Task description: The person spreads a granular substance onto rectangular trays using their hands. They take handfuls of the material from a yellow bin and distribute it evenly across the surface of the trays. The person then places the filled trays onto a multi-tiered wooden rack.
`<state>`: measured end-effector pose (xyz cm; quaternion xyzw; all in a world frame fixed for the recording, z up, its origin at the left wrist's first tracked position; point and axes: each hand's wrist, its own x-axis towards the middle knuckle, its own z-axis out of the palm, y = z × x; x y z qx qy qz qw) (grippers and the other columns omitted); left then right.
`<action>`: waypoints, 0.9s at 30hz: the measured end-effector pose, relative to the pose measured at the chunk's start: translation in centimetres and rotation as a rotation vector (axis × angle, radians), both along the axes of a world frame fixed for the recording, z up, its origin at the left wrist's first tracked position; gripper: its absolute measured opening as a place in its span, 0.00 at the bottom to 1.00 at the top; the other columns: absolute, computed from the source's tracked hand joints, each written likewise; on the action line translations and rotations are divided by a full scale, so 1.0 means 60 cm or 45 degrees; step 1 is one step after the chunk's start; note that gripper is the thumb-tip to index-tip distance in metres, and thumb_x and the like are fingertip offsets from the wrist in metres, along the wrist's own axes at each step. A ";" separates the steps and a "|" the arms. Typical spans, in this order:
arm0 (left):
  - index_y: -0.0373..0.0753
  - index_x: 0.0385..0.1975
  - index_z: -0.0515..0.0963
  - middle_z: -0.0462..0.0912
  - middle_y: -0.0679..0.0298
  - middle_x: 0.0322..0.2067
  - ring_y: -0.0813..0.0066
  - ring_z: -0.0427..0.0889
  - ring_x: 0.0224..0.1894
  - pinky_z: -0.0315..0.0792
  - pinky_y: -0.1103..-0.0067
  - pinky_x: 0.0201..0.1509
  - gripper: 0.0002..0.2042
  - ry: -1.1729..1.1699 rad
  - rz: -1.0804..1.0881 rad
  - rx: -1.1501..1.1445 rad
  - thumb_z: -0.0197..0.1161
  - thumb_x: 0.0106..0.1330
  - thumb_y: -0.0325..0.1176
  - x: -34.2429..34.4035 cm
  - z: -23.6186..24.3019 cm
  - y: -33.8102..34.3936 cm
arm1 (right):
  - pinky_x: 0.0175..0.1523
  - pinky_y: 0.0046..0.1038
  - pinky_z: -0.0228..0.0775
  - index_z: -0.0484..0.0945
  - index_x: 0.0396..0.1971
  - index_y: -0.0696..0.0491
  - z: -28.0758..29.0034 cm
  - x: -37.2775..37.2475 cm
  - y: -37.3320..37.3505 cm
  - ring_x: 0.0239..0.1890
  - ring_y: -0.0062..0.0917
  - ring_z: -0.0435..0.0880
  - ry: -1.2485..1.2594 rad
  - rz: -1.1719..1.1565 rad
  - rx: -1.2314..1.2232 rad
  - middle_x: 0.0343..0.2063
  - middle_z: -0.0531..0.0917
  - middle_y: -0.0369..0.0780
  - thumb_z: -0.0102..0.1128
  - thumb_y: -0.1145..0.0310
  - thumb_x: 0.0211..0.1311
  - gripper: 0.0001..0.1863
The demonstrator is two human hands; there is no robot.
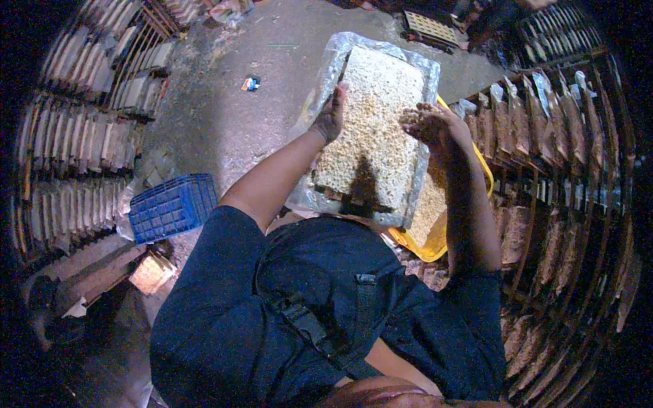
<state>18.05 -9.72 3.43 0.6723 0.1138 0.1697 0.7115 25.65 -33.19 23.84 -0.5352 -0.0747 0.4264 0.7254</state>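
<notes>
A rectangular tray lined with clear plastic lies in front of me, covered in pale, tan-speckled grains, with a dark shadow across its lower part. My left hand grips the tray's left edge. Near the tray's upper right edge, my right hand has its fingers apart and slightly bent, bits of grain stuck to them; whether it touches the grains is unclear. Under the tray's right side sits a yellow tub holding tan grains.
Racks of wrapped slabs line the left and right. A blue plastic crate and a pale block lie at my left. A small packet lies on the floor. Beyond are a slotted board and part of another person.
</notes>
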 end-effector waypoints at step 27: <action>0.39 0.69 0.48 0.53 0.58 0.69 0.65 0.54 0.69 0.50 0.70 0.72 0.36 0.047 0.192 -0.484 0.26 0.71 0.61 -0.166 0.103 0.042 | 0.47 0.42 0.72 0.76 0.44 0.56 -0.372 0.117 -0.291 0.43 0.44 0.79 -1.093 -0.127 -1.260 0.40 0.80 0.50 0.52 0.52 0.61 0.22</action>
